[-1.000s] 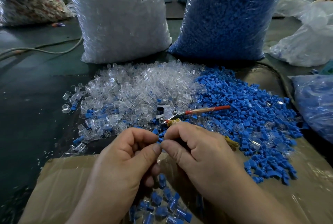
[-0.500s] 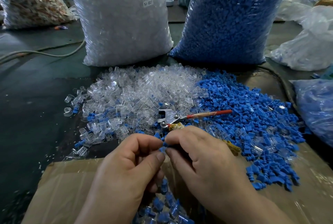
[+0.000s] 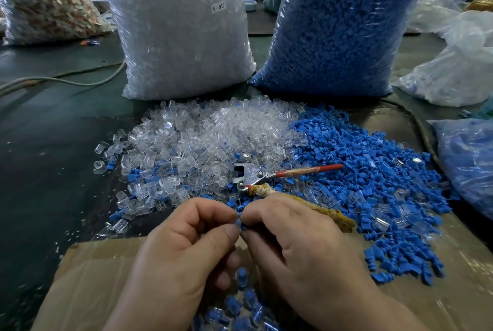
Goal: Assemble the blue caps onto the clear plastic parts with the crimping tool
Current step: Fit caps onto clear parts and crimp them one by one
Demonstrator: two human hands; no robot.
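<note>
My left hand (image 3: 184, 248) and my right hand (image 3: 296, 245) meet fingertip to fingertip over a cardboard box. Between them they pinch a small blue cap (image 3: 241, 221); any clear part with it is hidden by the fingers. The crimping tool (image 3: 256, 174), with a metal head, one red handle and one cloth-wrapped handle, lies on the piles just beyond my right hand, untouched. A heap of clear plastic parts (image 3: 202, 138) spreads behind my hands. To its right lies a heap of blue caps (image 3: 373, 184).
The cardboard box (image 3: 88, 280) under my hands holds several assembled blue-and-clear pieces (image 3: 240, 304). A big bag of clear parts (image 3: 178, 26) and a bag of blue caps (image 3: 344, 24) stand behind the heaps. More plastic bags (image 3: 464, 64) sit right; a cable (image 3: 66, 80) runs left.
Both hands have stayed together, pinching the small piece. The view has shifted slightly, so the piles and bags sit a little lower in frame.
</note>
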